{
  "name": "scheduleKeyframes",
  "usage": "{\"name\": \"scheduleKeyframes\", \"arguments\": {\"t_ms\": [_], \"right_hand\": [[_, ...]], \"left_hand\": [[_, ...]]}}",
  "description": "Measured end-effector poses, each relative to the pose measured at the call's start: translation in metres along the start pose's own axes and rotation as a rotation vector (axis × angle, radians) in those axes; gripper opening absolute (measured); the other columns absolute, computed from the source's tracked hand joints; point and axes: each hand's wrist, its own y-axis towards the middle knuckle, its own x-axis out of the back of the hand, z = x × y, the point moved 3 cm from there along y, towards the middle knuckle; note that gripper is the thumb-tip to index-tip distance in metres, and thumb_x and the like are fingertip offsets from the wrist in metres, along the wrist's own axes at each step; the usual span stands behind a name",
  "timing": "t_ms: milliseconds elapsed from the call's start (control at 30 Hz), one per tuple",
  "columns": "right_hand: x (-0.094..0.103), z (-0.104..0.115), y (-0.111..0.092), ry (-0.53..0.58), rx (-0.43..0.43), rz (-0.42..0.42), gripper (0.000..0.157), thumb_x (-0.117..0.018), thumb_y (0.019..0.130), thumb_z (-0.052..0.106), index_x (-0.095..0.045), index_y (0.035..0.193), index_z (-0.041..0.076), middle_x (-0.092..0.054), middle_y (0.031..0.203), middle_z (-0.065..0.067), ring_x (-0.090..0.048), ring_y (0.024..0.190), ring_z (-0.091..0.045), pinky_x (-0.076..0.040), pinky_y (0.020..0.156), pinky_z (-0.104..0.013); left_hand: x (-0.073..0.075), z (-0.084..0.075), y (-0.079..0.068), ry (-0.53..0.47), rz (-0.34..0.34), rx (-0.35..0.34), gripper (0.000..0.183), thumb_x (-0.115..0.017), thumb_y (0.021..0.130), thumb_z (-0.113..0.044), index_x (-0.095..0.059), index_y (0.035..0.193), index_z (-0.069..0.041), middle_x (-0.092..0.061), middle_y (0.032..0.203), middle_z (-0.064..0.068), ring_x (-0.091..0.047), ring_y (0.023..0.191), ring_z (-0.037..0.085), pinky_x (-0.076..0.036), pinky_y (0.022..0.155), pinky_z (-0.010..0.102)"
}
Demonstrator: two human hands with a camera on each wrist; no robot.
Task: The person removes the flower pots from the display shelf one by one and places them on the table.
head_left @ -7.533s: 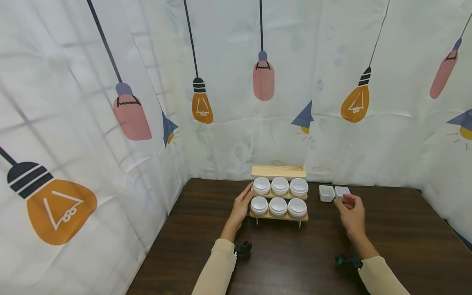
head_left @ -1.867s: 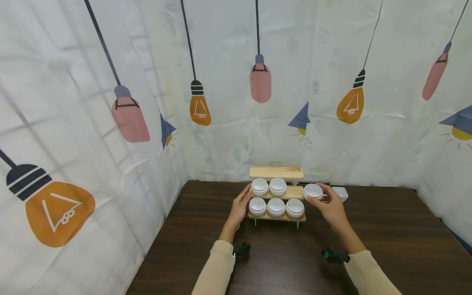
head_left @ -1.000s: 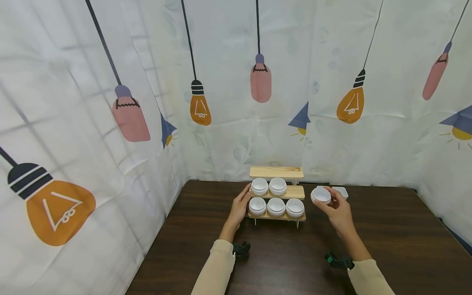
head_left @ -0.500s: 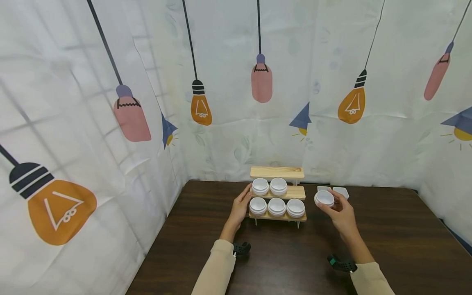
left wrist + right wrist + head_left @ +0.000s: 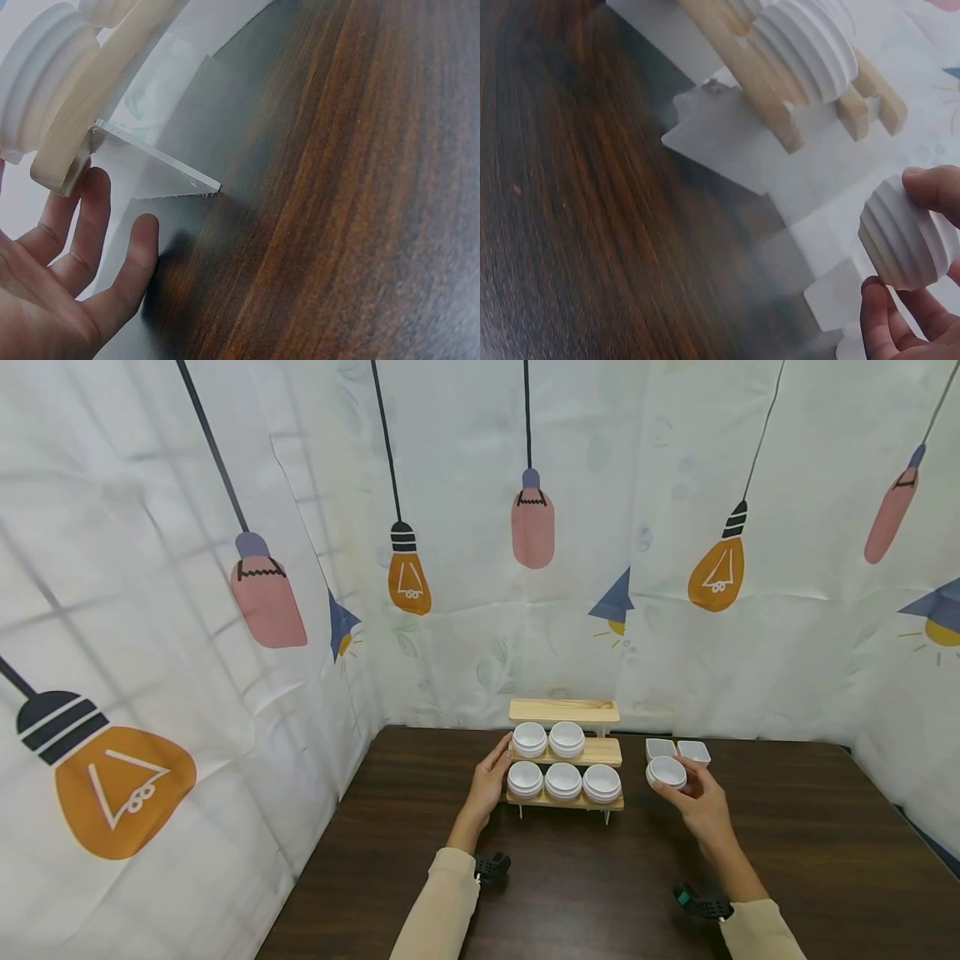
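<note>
A three-tier stand with pale wooden shelves (image 5: 564, 710) and clear supports is at the back of the table. Two white round ribbed bowls (image 5: 566, 739) sit on the left and middle of its middle shelf, three more (image 5: 562, 781) on the lowest; the top one is bare. My left hand (image 5: 486, 783) holds the stand's left end, fingertips at the shelf end (image 5: 56, 172) in the left wrist view. To the right of the stand, my right hand (image 5: 707, 810) pinches another ribbed bowl (image 5: 901, 238) between thumb and fingers, just in front of two white square dishes (image 5: 693, 751).
The dark wood-grain table (image 5: 585, 885) ends at the back against a white curtain (image 5: 465, 660) printed with lamps. A clear support (image 5: 161, 161) of the stand reaches down to the tabletop in the left wrist view.
My right hand went from the square dishes to the middle shelf's right-hand bowl, took it off, and has carried it right and towards me. My left hand has stayed at the stand.
</note>
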Motion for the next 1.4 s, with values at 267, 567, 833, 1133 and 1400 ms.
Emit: {"name": "scheduleKeyframes", "arguments": {"t_ms": [267, 567, 833, 1133, 1400], "right_hand": [[0.004, -0.009, 0.003, -0.024, 0.007, 0.011, 0.069, -0.080, 0.091, 0.031, -0.049, 0.150, 0.011, -0.054, 0.130, -0.009, -0.051, 0.090, -0.001, -0.048, 0.071, -0.016], [0.005, -0.018, 0.007, -0.027, 0.024, 0.023, 0.067, -0.081, 0.091, 0.027, -0.050, 0.147, 0.008, -0.056, 0.132, -0.013, -0.053, 0.088, 0.006, -0.049, 0.072, -0.014], [0.008, -0.022, 0.011, -0.061, 0.004, 0.054, 0.068, -0.080, 0.091, 0.029, -0.049, 0.148, 0.008, -0.054, 0.141, -0.019, -0.051, 0.090, 0.005, -0.047, 0.074, -0.013], [0.010, -0.028, 0.016, -0.118, -0.012, 0.078, 0.072, -0.080, 0.091, 0.033, -0.047, 0.150, 0.007, -0.052, 0.142, -0.019, -0.051, 0.093, 0.002, -0.046, 0.075, -0.013], [0.010, -0.032, 0.020, -0.150, 0.001, 0.091, 0.073, -0.079, 0.091, 0.033, -0.046, 0.150, 0.005, -0.052, 0.141, -0.021, -0.051, 0.094, -0.003, -0.047, 0.074, -0.015]], "left_hand": [[-0.001, -0.002, -0.001, 0.008, 0.004, -0.013, 0.051, -0.046, 0.110, -0.041, -0.041, 0.158, -0.028, -0.042, 0.163, 0.003, -0.044, 0.146, 0.030, -0.035, 0.121, 0.055], [0.000, 0.000, 0.000, 0.006, -0.002, -0.011, 0.050, -0.046, 0.110, -0.039, -0.042, 0.158, -0.027, -0.040, 0.164, 0.004, -0.035, 0.153, 0.029, -0.029, 0.123, 0.056], [-0.001, 0.000, 0.001, -0.008, -0.006, -0.001, 0.050, -0.048, 0.109, -0.040, -0.043, 0.157, -0.031, -0.041, 0.163, 0.000, -0.034, 0.153, 0.026, -0.028, 0.125, 0.054], [0.000, 0.000, 0.001, -0.006, -0.010, 0.004, 0.048, -0.049, 0.108, -0.041, -0.045, 0.156, -0.033, -0.041, 0.163, -0.001, -0.033, 0.154, 0.026, -0.026, 0.126, 0.053], [0.000, 0.001, 0.001, -0.010, -0.007, 0.006, 0.049, -0.048, 0.108, -0.042, -0.044, 0.156, -0.033, -0.041, 0.164, 0.000, -0.033, 0.154, 0.026, -0.028, 0.125, 0.054]]}}
